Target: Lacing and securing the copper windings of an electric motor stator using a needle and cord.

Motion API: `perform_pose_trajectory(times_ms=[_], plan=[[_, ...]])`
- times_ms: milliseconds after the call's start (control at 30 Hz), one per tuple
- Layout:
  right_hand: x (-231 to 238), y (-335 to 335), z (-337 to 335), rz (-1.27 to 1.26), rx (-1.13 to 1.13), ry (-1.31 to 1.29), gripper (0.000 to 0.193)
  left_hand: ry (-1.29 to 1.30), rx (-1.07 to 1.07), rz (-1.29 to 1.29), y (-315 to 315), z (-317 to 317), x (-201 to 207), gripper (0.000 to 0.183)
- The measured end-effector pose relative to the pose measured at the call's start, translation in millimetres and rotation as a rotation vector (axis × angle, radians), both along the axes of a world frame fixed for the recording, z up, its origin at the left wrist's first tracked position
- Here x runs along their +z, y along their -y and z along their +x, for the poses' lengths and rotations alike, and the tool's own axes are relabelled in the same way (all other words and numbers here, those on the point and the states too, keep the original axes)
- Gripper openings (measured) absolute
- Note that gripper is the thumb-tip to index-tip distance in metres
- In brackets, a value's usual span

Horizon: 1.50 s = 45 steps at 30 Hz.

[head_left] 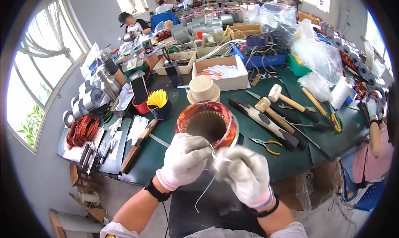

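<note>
Your left hand (187, 157), in a white glove, is at the near rim of the copper-wound stator (183, 121); its fingers are curled in, thumb and fingertips pinched on a pale cord (202, 196). Your right hand (245, 171), also gloved, is just to the right, fingers bent; it is motion-blurred, so you cannot tell whether it grips the cord or only sits against it. The cord's loose end hangs below, on the near side, between your wrists.

Stator position: near the near edge of the green table (189, 168), its bore open toward you. Directly beyond it: a stepped cream cylinder (202, 87). Right of the stator: pliers (266, 145) with yellow-orange handles, then mallets (274, 93) farther off. Left: a wooden bar (139, 145), and a dark cup (161, 109) of yellow strips.
</note>
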State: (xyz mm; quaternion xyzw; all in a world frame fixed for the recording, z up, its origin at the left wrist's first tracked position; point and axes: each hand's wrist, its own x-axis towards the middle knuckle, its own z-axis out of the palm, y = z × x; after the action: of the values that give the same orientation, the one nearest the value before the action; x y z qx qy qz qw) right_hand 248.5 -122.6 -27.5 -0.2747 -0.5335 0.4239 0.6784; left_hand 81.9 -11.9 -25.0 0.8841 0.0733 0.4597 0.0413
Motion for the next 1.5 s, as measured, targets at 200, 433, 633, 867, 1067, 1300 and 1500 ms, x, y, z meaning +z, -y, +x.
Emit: perform_pose_trajectory(times_ms=[200,433,633,867,1067,1300,1500], plan=[[-31.6,33.1,-3.6,-0.157,-0.145,-0.062,0.027,-0.144,-0.04,-0.102,1.5,-9.4,-8.3,0.037],[-23.1,37.7,-10.2,-0.28,-0.168,-0.215,0.032,-0.1,-0.061,-0.127,2.9,-14.9,-5.2,0.031],[-13.0,36.9,-7.5,-0.258,-0.212,0.199,0.031,-0.158,-0.013,-0.289,8.4,-5.6,5.2,0.034],[22.4,98.4,-10.9,0.249,-0.471,0.965,0.029,-0.17,0.101,-0.305,5.3,-31.8,3.1,0.037],[-56.7,78.1,33.4,-0.106,-0.775,0.667,0.037,-0.273,0.074,-0.093,8.4,-12.6,5.6,0.048],[-55.0,57.0,13.2,0.045,-0.729,0.547,0.024,-0.219,0.097,-0.064,-1.5,-20.7,-12.3,0.038],[-66.9,43.3,8.0,-0.07,-0.772,0.554,0.037,-0.256,0.071,-0.097,1.6,-15.6,-7.2,0.04]])
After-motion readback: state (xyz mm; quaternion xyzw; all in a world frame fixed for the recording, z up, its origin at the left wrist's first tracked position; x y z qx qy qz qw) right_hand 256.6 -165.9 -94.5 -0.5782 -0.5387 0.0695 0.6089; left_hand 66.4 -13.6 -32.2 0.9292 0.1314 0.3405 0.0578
